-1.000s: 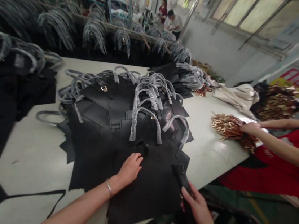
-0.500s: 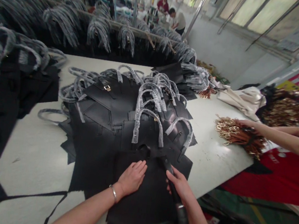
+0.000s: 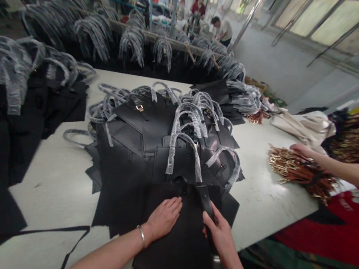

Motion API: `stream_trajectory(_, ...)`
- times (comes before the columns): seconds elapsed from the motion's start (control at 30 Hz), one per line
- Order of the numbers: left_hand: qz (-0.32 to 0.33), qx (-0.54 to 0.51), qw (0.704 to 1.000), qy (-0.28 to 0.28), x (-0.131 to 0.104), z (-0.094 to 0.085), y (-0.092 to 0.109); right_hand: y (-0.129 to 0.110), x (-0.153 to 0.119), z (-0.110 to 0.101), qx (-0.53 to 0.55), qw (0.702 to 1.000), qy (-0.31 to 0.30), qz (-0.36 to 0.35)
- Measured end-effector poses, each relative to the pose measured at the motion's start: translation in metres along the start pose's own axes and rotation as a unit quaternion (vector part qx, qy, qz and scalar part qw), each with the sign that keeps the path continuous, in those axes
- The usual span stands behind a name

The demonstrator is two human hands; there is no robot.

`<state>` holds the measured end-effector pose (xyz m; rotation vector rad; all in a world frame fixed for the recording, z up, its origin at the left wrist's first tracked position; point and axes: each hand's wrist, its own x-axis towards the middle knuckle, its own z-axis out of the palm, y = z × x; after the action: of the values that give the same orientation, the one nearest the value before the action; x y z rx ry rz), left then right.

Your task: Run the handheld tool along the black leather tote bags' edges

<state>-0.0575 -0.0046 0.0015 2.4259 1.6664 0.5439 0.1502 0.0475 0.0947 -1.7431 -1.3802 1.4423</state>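
Observation:
My left hand [image 3: 164, 217] lies flat, palm down, on a black leather-like bag [image 3: 177, 256] in front of me. My right hand [image 3: 219, 229] is wrapped round a black wand-like tool [image 3: 204, 198] whose flat end rests at the bag's top edge; I cannot make out its exact kind. Just beyond lies a pile of black bags [image 3: 128, 180]. Their handles [image 3: 187, 142] are wrapped in clear plastic film.
More black bags [image 3: 62, 102] lie on the left of the white table [image 3: 250, 195]. At right, another person's hand [image 3: 303, 150] touches a bundle of brown straps with gold clasps [image 3: 293, 166]. Wrapped handles [image 3: 131, 43] hang along a rail behind. People work farther back.
The view has shifted, so the scene sits farther right. My left hand stays flat on the bag and my right hand still grips the tool, which appears a little more turned.

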Motion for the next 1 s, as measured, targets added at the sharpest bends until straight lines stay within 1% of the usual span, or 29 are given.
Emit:
stream_trajectory(0.1, 0.016, -0.001, 1.0, 0.021, -0.006, 0.005, -0.001, -0.003, -0.01, -0.003, -0.015, 0.998, -0.052, 0.036)
stream_trajectory(0.17, 0.036, -0.005, 0.999, 0.031, -0.01, 0.007, -0.002, -0.002, -0.013, 0.0, -0.039, 0.995, -0.085, 0.047)
stream_trajectory(0.23, 0.056, -0.008, 0.998, 0.04, -0.011, 0.009, -0.003, -0.001, -0.011, 0.009, -0.062, 0.991, -0.108, 0.05)
stream_trajectory(0.3, 0.071, -0.006, 0.996, 0.048, -0.011, 0.009, -0.004, -0.003, -0.006, 0.022, -0.067, 0.989, -0.121, 0.051)
stream_trajectory(0.37, 0.078, 0.0, 0.996, 0.052, -0.01, 0.008, -0.004, -0.009, 0.0, 0.035, -0.058, 0.99, -0.12, 0.051)
stream_trajectory(0.43, 0.081, 0.003, 0.995, 0.05, -0.011, 0.006, -0.004, -0.015, 0.004, 0.041, -0.045, 0.991, -0.12, 0.045)
stream_trajectory(0.5, 0.09, -0.004, 0.995, 0.044, -0.013, 0.005, -0.004, -0.016, 0.005, 0.038, -0.041, 0.99, -0.123, 0.046)
stream_trajectory(0.63, 0.13, -0.034, 0.991, 0.02, -0.018, 0.006, -0.005, -0.002, 0.002, 0.018, -0.046, 0.984, -0.15, 0.082)
stream_trajectory(0.7, 0.138, -0.046, 0.989, 0.008, -0.018, 0.007, -0.006, 0.002, 0.002, 0.015, -0.043, 0.982, -0.161, 0.089)
stream_trajectory(0.77, 0.14, -0.057, 0.989, 0.004, -0.017, 0.007, -0.006, 0.001, 0.004, 0.019, -0.041, 0.984, -0.157, 0.079)
stream_trajectory(0.8, 0.141, -0.062, 0.988, 0.005, -0.016, 0.007, -0.006, -0.002, 0.005, 0.024, -0.043, 0.987, -0.143, 0.061)
stream_trajectory(0.9, 0.132, -0.077, 0.988, 0.014, -0.02, 0.008, -0.003, -0.01, 0.004, 0.033, -0.046, 0.996, -0.066, -0.024)
stream_trajectory(0.93, 0.122, -0.08, 0.989, 0.018, -0.024, 0.009, -0.001, -0.012, 0.001, 0.032, -0.042, 0.997, -0.053, -0.041)
stream_trajectory(0.97, 0.113, -0.081, 0.99, 0.02, -0.028, 0.01, 0.001, -0.013, -0.002, 0.031, -0.037, 0.997, -0.059, -0.044)
stream_trajectory(1.0, 0.107, -0.081, 0.991, 0.022, -0.033, 0.011, 0.004, -0.013, -0.006, 0.028, -0.035, 0.995, -0.083, -0.032)
